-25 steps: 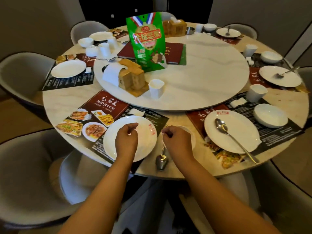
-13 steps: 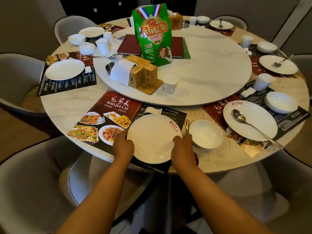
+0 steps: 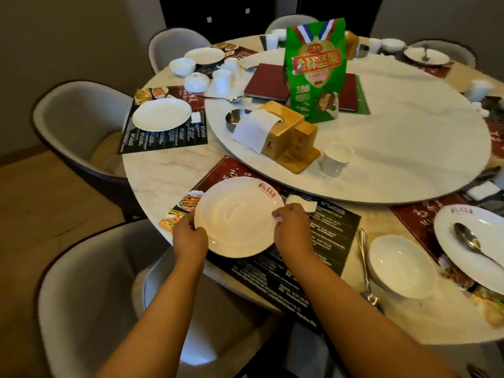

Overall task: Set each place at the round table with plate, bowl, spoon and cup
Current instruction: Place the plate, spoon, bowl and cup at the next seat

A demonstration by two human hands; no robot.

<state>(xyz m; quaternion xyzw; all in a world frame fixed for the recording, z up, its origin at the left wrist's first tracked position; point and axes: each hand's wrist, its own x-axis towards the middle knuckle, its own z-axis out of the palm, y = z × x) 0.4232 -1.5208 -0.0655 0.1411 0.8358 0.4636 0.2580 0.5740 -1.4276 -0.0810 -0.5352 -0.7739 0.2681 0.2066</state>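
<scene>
A white plate with a red logo lies over the dark menu placemat at the near place. My left hand grips its left rim and my right hand pinches its right rim. To the right, a white bowl sits on the marble table, and a metal spoon lies beside it. A white cup stands on the turntable behind the placemat. The place to the right has a plate with a spoon on it.
A wooden napkin holder, a green snack bag and a red menu book stand on the turntable. A plate on its mat, plus bowls and cups, sit at the left places. Grey chairs ring the table.
Both hands took hold of the plate by its rims and shifted it left and farther onto the placemat. The view swung left, so the bowl and spoon now lie well right of the plate.
</scene>
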